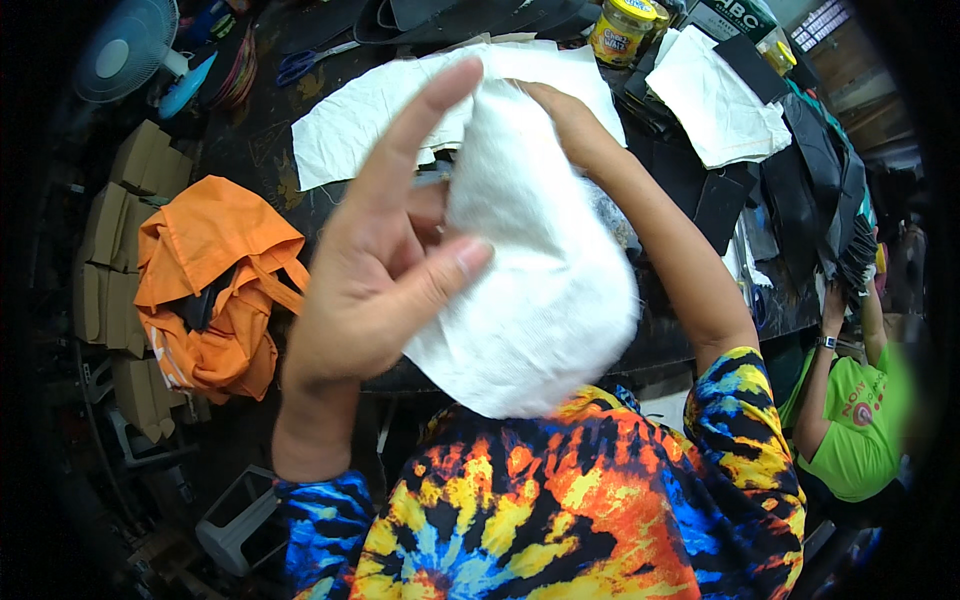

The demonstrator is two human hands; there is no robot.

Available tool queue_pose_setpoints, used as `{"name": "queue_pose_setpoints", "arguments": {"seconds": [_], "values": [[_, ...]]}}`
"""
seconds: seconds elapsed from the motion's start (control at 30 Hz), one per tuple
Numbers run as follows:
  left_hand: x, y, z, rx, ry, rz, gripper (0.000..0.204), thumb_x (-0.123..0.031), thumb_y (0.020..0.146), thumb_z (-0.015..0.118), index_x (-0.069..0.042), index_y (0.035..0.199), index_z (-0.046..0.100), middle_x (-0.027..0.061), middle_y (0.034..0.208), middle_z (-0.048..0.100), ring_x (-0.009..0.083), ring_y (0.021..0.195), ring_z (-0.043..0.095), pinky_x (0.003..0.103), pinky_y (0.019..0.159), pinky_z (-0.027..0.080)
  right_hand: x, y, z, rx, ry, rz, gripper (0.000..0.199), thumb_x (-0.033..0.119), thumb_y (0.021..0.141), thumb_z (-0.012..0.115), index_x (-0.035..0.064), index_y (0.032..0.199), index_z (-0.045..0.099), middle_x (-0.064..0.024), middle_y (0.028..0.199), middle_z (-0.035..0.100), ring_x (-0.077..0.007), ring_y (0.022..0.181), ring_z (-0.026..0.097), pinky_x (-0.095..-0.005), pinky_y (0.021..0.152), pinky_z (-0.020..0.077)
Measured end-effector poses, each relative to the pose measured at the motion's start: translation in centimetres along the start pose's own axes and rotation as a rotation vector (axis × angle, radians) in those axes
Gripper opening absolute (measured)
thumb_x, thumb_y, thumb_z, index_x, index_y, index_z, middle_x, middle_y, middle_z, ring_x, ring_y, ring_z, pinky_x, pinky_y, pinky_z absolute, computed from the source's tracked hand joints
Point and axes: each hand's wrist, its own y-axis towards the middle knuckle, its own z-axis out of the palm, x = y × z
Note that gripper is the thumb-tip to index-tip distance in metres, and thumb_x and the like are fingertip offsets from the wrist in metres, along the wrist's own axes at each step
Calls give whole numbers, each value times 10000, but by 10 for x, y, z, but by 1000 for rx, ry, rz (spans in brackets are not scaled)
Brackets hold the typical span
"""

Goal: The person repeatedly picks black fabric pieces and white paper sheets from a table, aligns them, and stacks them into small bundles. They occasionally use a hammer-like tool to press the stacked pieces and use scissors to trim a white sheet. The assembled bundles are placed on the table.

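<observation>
A white cloth piece (545, 260) with a rounded lower edge is raised in front of my chest, slightly blurred. My left hand (375, 250) grips its left edge between the thumb and curled fingers, while the index finger points up. Behind the cloth's upper right edge is my right hand (565, 120); its fingers are mostly hidden, so their grip does not show. More white fabric (345, 130) lies flat on the dark table (250, 150) beyond both hands.
Blue-handled scissors (295, 68) lie at the far left, near a fan (120, 55). An orange cloth bag (215, 290) sits left, beside cardboard boxes (105, 245). A yellow-lidded jar (622, 32), white fabric (715, 100) and black material (815, 150) are at right, near a green-shirted person (850, 425).
</observation>
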Motion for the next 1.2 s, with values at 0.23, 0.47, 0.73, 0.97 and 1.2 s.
{"name": "queue_pose_setpoints", "arguments": {"seconds": [0.23,0.47,0.73,0.97,1.2], "values": [[85,-64,-34,-261,49,-470,480,63,968,603,29,1446,579,120,1303,663,80,984,667,220,777,527,29,-52,-40,-75,175,102,416,121,951,720,103,1359,642,-165,1176,693,-308,1025,706,-383,883,571],[116,-95,-53,-266,496,-501,389,80,946,611,38,1333,612,43,1090,682,43,864,639,189,711,485,96,-137,-21,283,396,419,402,81,898,788,49,1273,646,-93,1062,688,-194,922,678,-322,777,555],[115,-94,-63,-259,597,-518,387,106,925,584,39,1306,603,60,1212,646,69,991,626,206,818,476,99,-146,-7,144,237,259,475,123,857,835,60,1291,652,-127,1107,660,-247,915,677,-353,771,561],[107,-91,-56,-310,757,-452,399,77,866,651,0,1257,637,73,1166,628,146,869,553,257,758,450,82,-168,-54,47,267,325,352,89,893,802,30,1225,701,-116,1077,698,-219,968,700,-352,835,562],[92,-82,-44,-436,969,-289,485,7,908,687,-25,1381,583,142,1450,517,278,1262,576,363,943,514,-14,-214,-147,-395,-473,637,401,208,825,863,62,1177,736,-99,1007,651,-237,812,617,-361,744,543]]}}
